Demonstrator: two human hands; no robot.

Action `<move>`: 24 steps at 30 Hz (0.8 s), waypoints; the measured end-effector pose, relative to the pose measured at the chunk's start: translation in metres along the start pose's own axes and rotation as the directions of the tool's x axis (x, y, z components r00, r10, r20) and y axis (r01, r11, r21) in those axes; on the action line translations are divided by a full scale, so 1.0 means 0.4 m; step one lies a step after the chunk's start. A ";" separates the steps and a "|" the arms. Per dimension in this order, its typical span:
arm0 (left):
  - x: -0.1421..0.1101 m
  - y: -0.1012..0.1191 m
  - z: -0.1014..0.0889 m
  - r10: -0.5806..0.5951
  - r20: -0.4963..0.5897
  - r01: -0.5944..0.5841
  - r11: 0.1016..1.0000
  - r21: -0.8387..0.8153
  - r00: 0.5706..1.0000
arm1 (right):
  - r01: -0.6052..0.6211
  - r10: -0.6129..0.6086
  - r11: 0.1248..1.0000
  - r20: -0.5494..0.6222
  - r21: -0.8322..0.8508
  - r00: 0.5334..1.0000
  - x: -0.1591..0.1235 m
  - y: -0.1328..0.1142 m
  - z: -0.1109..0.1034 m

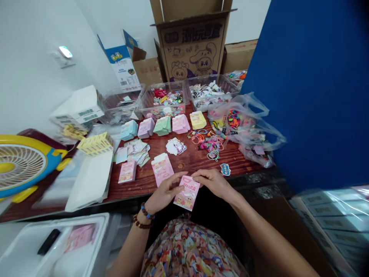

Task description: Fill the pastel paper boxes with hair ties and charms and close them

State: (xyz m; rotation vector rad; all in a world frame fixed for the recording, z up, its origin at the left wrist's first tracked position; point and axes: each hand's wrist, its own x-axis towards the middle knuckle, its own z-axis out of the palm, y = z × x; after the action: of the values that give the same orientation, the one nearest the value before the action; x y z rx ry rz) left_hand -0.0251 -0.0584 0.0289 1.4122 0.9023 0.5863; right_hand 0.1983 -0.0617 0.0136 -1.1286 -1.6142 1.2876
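A small pink packet with cartoon figures (187, 193) is held over the near edge of the wooden table (184, 163). My left hand (165, 191) pinches its left side, and beaded bracelets circle that wrist. My right hand (211, 180) grips the packet's top right corner with closed fingers. Another pink packet (162, 168) lies flat on the table just beyond my left hand, and a third pink packet (127, 171) lies further left. A small blue sticker (225, 169) sits close to my right hand.
Pastel card stacks (163, 125), coloured hair ties (210, 143) and a white sticker pile (175, 146) lie mid-table. Clear bins (167, 100) and cardboard boxes (191, 42) stand behind. A plastic bag (245, 123) is at the right, a blue panel (311, 92) beyond it, a fan (20, 163) at the left.
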 end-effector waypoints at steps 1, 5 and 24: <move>-0.002 0.001 -0.001 0.004 -0.005 -0.004 1.000 -0.006 1.000 | -0.005 0.005 1.000 0.016 0.016 1.000 0.005 0.000 0.000; -0.008 0.002 0.002 0.041 -0.106 -0.042 0.999 -0.008 0.994 | -0.031 0.034 0.991 -0.016 0.132 0.999 0.019 0.005 0.011; -0.014 -0.045 -0.038 0.143 -0.120 -0.147 0.989 -0.018 0.982 | 0.136 -0.139 0.989 -0.072 -0.050 0.988 0.029 0.012 0.065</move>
State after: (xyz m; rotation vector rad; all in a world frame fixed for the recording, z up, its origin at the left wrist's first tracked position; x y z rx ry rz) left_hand -0.0436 -0.0560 0.0133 1.4392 0.8864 0.7962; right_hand 0.1714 -0.0581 0.0043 -1.0606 -1.6420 1.1119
